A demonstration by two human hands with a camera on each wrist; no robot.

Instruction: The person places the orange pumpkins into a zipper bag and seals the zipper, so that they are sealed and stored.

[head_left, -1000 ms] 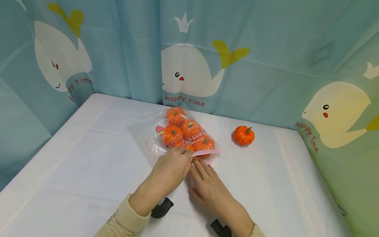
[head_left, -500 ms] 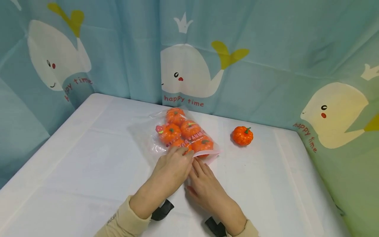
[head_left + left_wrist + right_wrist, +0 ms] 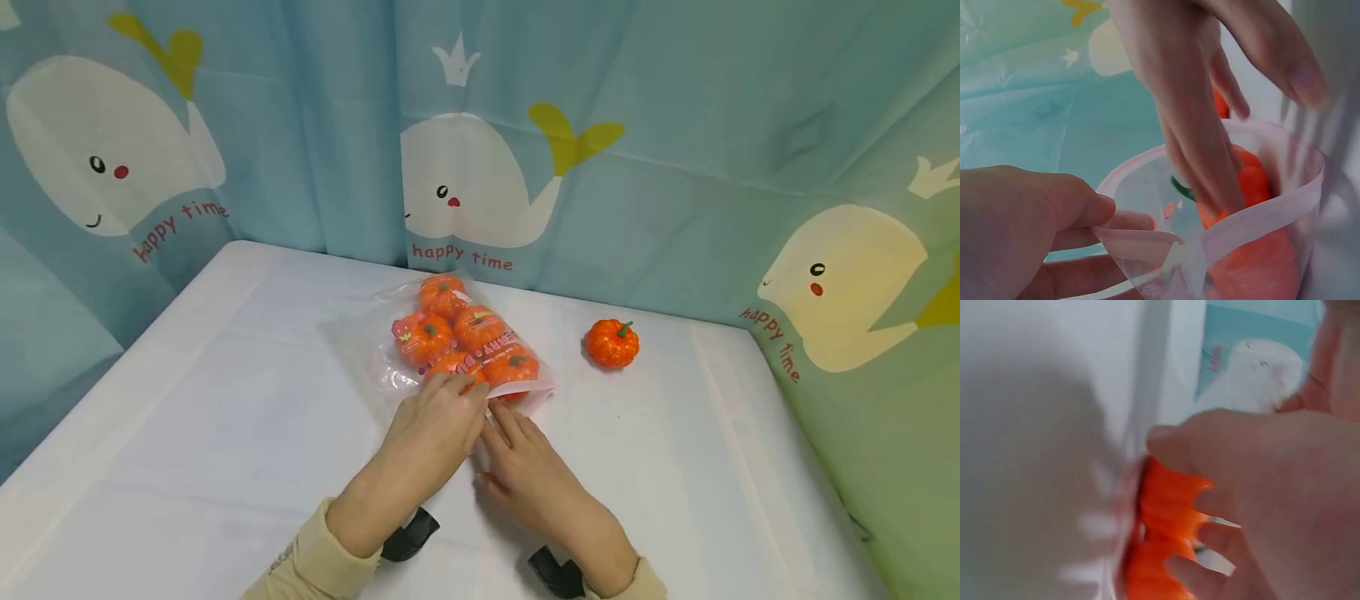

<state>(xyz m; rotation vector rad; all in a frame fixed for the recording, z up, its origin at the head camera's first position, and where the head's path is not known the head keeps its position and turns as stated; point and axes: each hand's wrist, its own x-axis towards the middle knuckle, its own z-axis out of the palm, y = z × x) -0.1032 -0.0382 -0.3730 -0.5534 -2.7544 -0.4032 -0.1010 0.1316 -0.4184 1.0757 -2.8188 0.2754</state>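
A clear plastic bag (image 3: 392,367) with pink printing lies on the table, several small orange toy pumpkins (image 3: 480,328) inside it. Its pink-edged mouth faces the person and gapes. My left hand (image 3: 438,421) pinches the rim (image 3: 1147,237) between thumb and fingers, as the left wrist view shows. Fairly straight fingers of my right hand (image 3: 528,467) reach into the mouth and touch a pumpkin (image 3: 1254,178) with a green stem. In the right wrist view, that hand's thumb and fingers are spread beside two pumpkins (image 3: 1169,500), not closed round them.
One loose pumpkin (image 3: 612,343) with a green stem sits on the white table (image 3: 697,467), right of the bag. A blue-green curtain (image 3: 660,208) with whale prints hangs behind and along both sides. Black wrist mounts (image 3: 410,535) show under the forearms.
Pumpkins at the bag's left side have shifted slightly left and up, and one near the mouth shows more. Both hands stay almost in place. The head view has turned slightly.
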